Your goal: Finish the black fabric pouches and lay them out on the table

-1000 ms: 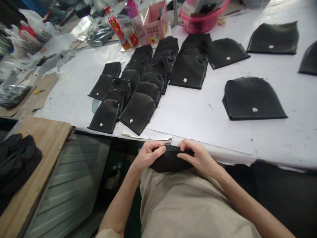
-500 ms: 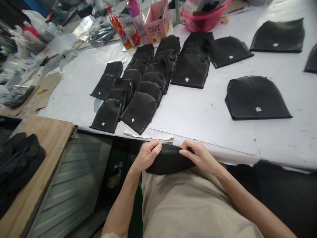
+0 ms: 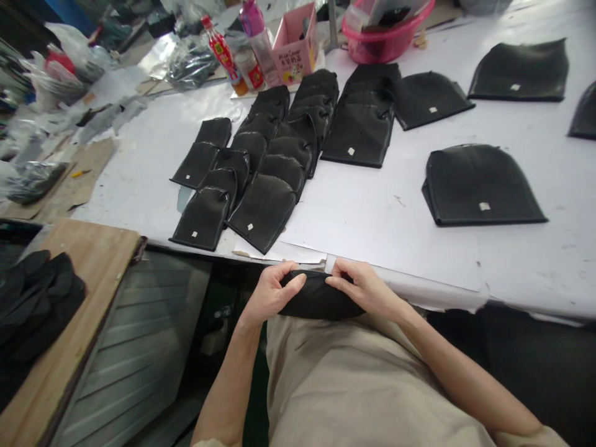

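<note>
Between my hands, close to my body at the table's front edge, is a black fabric piece. My left hand pinches its upper left edge with the thumb on top. At the upper right edge, my right hand grips it between thumb and bent fingers. The underside of the fabric is hidden. Beyond my hands, overlapping rows of black pouch-like pieces lie on the white-covered table, several with a small pale tag. A separate black piece lies to the right.
At the back stand a red-labelled bottle, a pink box and a pink basin. Plastic bags are heaped at the far left. Dark cloth lies on a wooden board at lower left.
My right hand has moved slightly left along the fabric's edge. My left thumb has shifted on the edge, and the fabric has moved a little. The pieces on the table stay put.
</note>
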Available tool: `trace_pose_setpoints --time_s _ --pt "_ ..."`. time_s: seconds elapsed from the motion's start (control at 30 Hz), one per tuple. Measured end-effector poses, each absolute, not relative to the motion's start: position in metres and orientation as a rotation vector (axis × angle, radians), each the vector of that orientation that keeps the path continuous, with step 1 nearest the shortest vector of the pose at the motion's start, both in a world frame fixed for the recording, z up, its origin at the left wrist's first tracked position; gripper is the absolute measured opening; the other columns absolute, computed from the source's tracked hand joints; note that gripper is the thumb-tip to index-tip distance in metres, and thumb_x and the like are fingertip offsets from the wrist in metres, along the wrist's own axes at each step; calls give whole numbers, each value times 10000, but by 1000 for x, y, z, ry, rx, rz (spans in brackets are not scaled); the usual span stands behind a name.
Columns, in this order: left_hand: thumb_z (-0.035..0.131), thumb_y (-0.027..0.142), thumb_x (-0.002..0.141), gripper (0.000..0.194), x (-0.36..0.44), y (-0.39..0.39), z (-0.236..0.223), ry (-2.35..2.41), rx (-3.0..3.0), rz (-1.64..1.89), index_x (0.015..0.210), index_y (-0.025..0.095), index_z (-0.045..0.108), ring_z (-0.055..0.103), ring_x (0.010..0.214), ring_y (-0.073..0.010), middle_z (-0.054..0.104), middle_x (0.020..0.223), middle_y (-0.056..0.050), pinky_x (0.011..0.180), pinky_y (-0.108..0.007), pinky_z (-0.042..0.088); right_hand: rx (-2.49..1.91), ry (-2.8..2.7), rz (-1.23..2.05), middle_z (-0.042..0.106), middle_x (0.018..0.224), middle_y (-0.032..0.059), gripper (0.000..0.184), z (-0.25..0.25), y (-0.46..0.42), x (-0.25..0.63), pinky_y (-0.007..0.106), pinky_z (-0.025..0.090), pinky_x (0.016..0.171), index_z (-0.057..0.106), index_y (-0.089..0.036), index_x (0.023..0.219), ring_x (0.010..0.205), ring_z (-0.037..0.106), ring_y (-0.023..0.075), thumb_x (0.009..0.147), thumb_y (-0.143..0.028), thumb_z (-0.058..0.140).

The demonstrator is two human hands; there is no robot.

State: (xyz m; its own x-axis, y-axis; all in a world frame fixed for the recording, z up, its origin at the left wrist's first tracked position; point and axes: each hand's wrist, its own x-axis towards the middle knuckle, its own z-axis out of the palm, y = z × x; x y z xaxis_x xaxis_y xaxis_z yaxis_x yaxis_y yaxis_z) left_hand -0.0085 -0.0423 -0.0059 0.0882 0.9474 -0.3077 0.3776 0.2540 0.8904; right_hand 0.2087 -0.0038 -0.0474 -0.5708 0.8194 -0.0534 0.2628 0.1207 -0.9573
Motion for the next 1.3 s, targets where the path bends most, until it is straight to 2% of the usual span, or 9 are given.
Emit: trace_pose_setpoints --time_s 0.17,0.33,0.57,0.73,0.87,0.93,1.07,1.3 --pt "596 374 855 354 -12 -46 -25 1462 1111 835 609 167 448 324 569 -93 365 599 46 548 -224 280 -1046 -1927 1540 410 598 -57 339 -49 5 216 233 284 554 478 -187 656 583 356 103 910 -384 585" --pt "640 386 825 405 -16 -49 -38 1428 868 993 591 170 391 261 538 -76 302 579 57 517 -215 235 -967 -1901 1714 487 648 -50 243 -55 15 239 230 322 582 567 -180 735 616 415 108 845 -371 669" --pt "664 388 799 423 -16 -53 -49 1414 691 1127 584 169 373 265 523 -64 312 570 59 497 -195 247 -1071 -1501 1862 496 637 -33 296 -68 13 253 236 313 551 551 -168 695 606 413 107 801 -397 706" --pt "666 375 789 421 -10 -54 -50 1429 649 1167 584 174 359 280 515 -62 318 569 60 491 -188 271 -1170 -1215 1771 518 646 -31 348 -73 5 242 237 320 537 507 -183 704 586 426 103 789 -451 712" --pt "669 375 787 409 -7 -55 -48 1432 626 1204 592 175 371 295 513 -62 335 567 60 491 -185 290 -1196 -1048 1746 554 668 -50 379 -71 0 236 222 301 500 508 -211 849 552 447 101 738 -473 758" --pt "668 381 793 415 -6 -58 -48 1431 617 1223 597 176 365 296 514 -63 330 567 62 492 -185 295 -1215 -1016 1775 567 679 -47 378 -69 -2 235 221 297 493 536 -210 889 547 453 101 755 -501 736" --pt "668 369 807 425 -3 -63 -46 1410 604 1265 599 177 351 290 515 -64 318 563 64 488 -185 292 -1273 -953 1788 481 590 -40 444 -66 -9 230 234 286 493 526 -176 671 526 399 95 805 -579 655" --pt "683 403 790 434 15 -69 -46 1416 557 1349 582 175 378 369 519 -78 402 555 53 517 -199 358 -1272 -694 1825 508 557 -28 456 -63 -8 227 247 342 495 541 -189 674 505 446 124 753 -611 693"
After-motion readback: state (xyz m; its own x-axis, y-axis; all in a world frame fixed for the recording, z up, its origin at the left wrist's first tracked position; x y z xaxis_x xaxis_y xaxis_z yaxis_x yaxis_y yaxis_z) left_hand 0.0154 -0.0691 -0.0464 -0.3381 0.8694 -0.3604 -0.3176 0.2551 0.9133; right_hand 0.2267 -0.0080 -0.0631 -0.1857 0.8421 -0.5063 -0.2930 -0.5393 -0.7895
